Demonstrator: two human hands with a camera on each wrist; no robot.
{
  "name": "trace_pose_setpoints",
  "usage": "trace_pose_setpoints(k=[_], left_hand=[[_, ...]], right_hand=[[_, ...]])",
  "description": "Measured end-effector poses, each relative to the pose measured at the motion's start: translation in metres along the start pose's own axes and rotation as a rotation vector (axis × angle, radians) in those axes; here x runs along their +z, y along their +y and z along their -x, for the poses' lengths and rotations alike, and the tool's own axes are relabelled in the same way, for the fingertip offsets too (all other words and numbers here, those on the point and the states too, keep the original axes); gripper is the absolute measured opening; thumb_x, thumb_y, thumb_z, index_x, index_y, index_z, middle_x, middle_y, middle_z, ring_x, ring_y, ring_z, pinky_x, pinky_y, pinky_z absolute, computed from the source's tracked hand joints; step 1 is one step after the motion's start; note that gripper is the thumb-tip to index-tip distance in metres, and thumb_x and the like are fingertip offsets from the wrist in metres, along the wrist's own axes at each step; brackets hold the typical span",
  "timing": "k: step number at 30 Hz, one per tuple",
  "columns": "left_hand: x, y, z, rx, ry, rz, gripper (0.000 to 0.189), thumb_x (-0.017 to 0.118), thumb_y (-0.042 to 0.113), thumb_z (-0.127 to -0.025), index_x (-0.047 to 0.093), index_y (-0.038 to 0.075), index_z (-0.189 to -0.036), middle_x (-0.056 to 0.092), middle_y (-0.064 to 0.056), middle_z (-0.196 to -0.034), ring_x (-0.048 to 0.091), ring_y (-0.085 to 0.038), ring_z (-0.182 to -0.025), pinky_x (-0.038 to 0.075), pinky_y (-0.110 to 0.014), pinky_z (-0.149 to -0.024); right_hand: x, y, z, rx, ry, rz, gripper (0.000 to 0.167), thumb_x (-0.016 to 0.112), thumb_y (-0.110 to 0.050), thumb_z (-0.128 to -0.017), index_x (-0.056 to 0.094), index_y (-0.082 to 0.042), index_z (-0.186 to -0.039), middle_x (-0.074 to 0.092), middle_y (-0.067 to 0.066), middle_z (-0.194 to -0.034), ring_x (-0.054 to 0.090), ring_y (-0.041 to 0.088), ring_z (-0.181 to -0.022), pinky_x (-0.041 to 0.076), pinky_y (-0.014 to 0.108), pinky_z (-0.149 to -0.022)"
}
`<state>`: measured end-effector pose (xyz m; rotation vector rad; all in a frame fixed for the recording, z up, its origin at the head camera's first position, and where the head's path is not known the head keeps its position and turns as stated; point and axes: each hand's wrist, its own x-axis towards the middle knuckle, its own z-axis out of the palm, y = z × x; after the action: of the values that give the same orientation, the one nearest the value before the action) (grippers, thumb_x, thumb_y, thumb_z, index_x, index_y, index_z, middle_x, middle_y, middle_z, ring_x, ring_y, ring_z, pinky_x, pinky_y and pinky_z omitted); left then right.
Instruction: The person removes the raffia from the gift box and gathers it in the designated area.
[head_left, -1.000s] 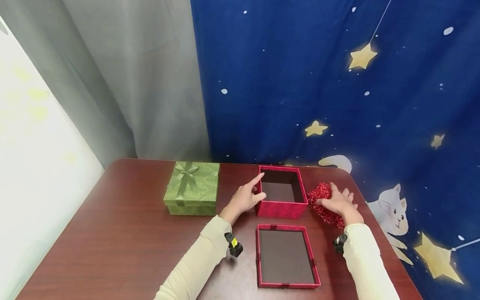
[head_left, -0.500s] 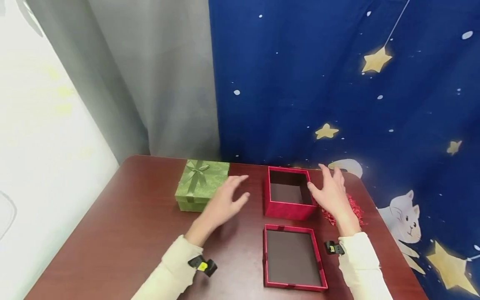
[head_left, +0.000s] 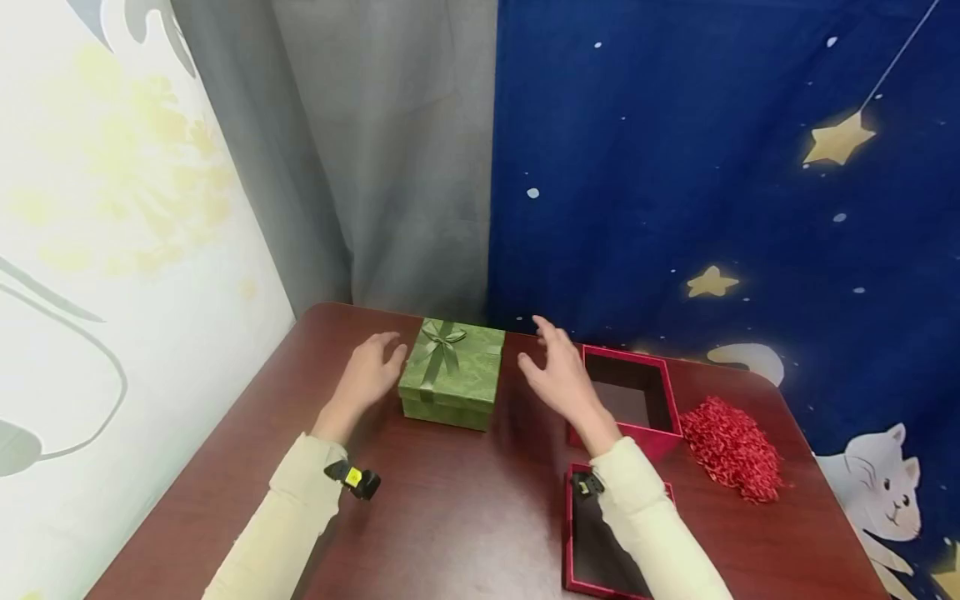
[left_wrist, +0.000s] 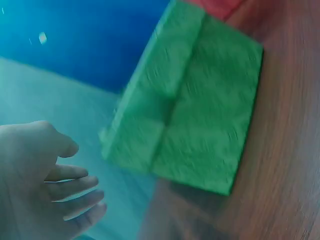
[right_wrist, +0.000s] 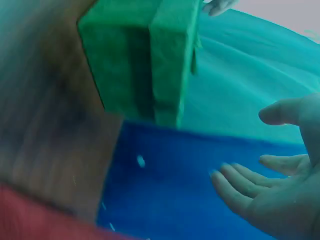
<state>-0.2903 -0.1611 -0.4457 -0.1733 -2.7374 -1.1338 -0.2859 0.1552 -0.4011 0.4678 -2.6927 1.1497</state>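
Note:
A green gift box [head_left: 457,371] with its lid on and a ribbon bow [head_left: 443,335] stands towards the back of the table. On its left side is my left hand [head_left: 367,375], fingers spread loosely and apart from the box. My right hand [head_left: 561,375] hovers between the green box and an open red box [head_left: 633,433], holding nothing. In the left wrist view the green box [left_wrist: 200,100] lies beyond the left fingertips. The right wrist view shows the green box [right_wrist: 135,60] away from the relaxed right fingers.
A heap of red shredded paper [head_left: 731,450] lies right of the red box. In front of that box sits its upturned red lid [head_left: 570,533], partly hidden by my right forearm. Curtains [head_left: 420,167] hang behind the table's back edge, with a white wall [head_left: 150,333] at left.
My right hand has left the red shredded paper and moved left past the red box. My left hand has gone from the red box to the green box's left side. The head view has turned left.

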Motion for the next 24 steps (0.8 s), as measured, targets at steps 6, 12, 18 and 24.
trace_pose_setpoints(k=[6, 12, 18, 24], left_hand=[[0.009, -0.013, -0.017, -0.157, -0.154, 0.115, 0.048, 0.046, 0.032, -0.111, 0.065, -0.007, -0.132, 0.067, -0.026, -0.126, 0.058, -0.043, -0.125, 0.047, -0.053, -0.104], [0.017, -0.015, -0.016, -0.213, -0.136, 0.192, 0.051, 0.058, 0.042, -0.106, 0.074, -0.003, -0.122, 0.071, -0.021, -0.122, 0.064, -0.034, -0.111, 0.049, -0.046, -0.09], [0.019, -0.014, -0.014, -0.256, -0.105, 0.267, 0.051, 0.062, 0.042, -0.104, 0.073, -0.003, -0.124, 0.067, -0.024, -0.13, 0.062, -0.035, -0.118, 0.046, -0.044, -0.088], [0.02, -0.009, -0.012, -0.238, -0.078, 0.252, 0.048, 0.058, 0.036, -0.106, 0.07, -0.004, -0.128, 0.064, -0.025, -0.134, 0.055, -0.042, -0.131, 0.047, -0.054, -0.105]], right_hand=[[0.053, 0.004, -0.023, 0.288, -0.142, -0.146, 0.076, 0.065, -0.027, -0.099, 0.03, 0.007, -0.158, 0.064, 0.027, -0.132, 0.063, 0.036, -0.123, 0.05, 0.05, -0.103], [0.071, 0.011, -0.028, 0.396, -0.123, -0.33, 0.065, 0.066, -0.02, -0.101, 0.04, 0.016, -0.148, 0.065, 0.032, -0.124, 0.069, 0.038, -0.105, 0.058, 0.047, -0.089], [0.074, 0.016, -0.029, 0.418, -0.07, -0.43, 0.056, 0.067, -0.015, -0.101, 0.048, 0.016, -0.143, 0.067, 0.032, -0.12, 0.072, 0.038, -0.099, 0.059, 0.046, -0.087], [0.073, 0.018, -0.031, 0.404, -0.028, -0.416, 0.054, 0.068, -0.018, -0.1, 0.052, 0.011, -0.142, 0.07, 0.028, -0.117, 0.071, 0.038, -0.098, 0.06, 0.041, -0.082]])
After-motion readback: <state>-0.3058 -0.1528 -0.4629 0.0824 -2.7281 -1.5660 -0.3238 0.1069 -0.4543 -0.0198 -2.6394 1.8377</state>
